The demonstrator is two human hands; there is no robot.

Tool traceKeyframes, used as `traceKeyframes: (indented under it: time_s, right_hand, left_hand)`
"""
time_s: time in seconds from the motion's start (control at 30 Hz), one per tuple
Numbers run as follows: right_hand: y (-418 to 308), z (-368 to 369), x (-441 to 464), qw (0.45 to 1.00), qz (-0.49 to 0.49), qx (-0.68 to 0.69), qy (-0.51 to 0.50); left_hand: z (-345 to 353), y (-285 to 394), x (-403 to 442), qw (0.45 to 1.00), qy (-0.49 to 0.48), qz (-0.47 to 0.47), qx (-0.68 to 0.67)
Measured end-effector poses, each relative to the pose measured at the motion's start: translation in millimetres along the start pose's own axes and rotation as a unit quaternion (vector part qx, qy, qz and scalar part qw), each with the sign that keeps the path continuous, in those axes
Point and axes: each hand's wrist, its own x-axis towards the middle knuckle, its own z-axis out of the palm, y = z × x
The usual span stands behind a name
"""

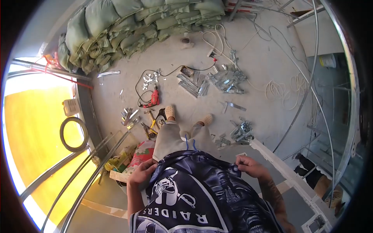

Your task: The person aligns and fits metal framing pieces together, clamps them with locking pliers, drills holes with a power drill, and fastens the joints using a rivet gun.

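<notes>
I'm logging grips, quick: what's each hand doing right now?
Left hand: closed, pinching the shirt near its hem.
Right hand: closed, pinching the hem opposite.

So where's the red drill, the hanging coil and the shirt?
Red drill [155,97]: head view, on its red body.
Coil [62,134]: head view, on the left side of the ring.
Shirt [176,207]: head view, on the front, near the printed lettering.

- Left opening [42,155] blown out, white/yellow glare; daylight admitted there.
- Floor [175,58] evenly lit, shadows soft.
- Lower right dimmer.
- Strong fisheye: straight bars [97,167] bowed, corners vignetted black.
- Centre acceptably sharp.
</notes>
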Motion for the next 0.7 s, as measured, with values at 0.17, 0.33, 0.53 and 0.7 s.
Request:
traceKeyframes:
  time_s: [0.17,0.33,0.53,0.7]
  right_hand:
    - [4,28,14,0.97,0.207,-0.125,0.021]
    - [66,58,-38,0.977,0.136,-0.165,0.009]
    - [0,88,41,0.977,0.204,-0.02,0.055]
    - [95,56,175,0.953,0.199,-0.101,0.206]
  left_hand:
    - [-35,-12,-21,0.997,0.022,-0.052,0.061]
    - [-83,0,-54,0.991,-0.088,-0.093,0.034]
    - [-162,-22,-28,0.925,-0.275,-0.002,-0.262]
    - [-130,37,47,0.981,-0.14,-0.001,-0.135]
